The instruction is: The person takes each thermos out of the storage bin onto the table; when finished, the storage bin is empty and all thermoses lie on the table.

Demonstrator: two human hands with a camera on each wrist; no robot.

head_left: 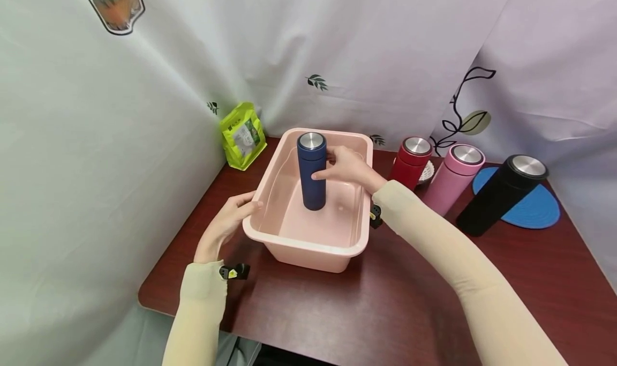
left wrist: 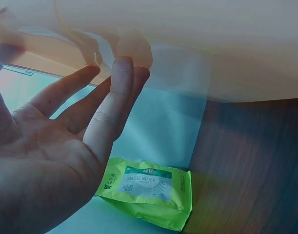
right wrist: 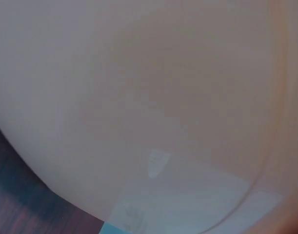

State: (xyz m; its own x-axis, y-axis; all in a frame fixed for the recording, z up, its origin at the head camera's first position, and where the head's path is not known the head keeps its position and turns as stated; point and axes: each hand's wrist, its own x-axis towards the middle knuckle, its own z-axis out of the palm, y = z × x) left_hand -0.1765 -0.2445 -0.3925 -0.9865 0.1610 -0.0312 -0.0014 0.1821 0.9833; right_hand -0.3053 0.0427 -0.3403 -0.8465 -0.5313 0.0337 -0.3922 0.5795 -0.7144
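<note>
On a glossy dark wood table (head_left: pixel 395 307), the left hand (head_left: pixel 226 224) lays straight fingers against the near corner of a smooth pink plastic tub (head_left: pixel 308 248). Inside it stands a matte navy cylindrical flask (head_left: pixel 311 173) with a steel cap, the right hand (head_left: pixel 347 167) curled round its side. The right wrist view shows only blurred pink wall; behind, a crinkly green pouch (head_left: pixel 242 135) leans on the draped cloth.

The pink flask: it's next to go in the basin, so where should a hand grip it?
Grip the pink flask round its mid body, coming from the front right; it stands upright, the red flask crowds its left side, and the black flask stands apart.
</note>
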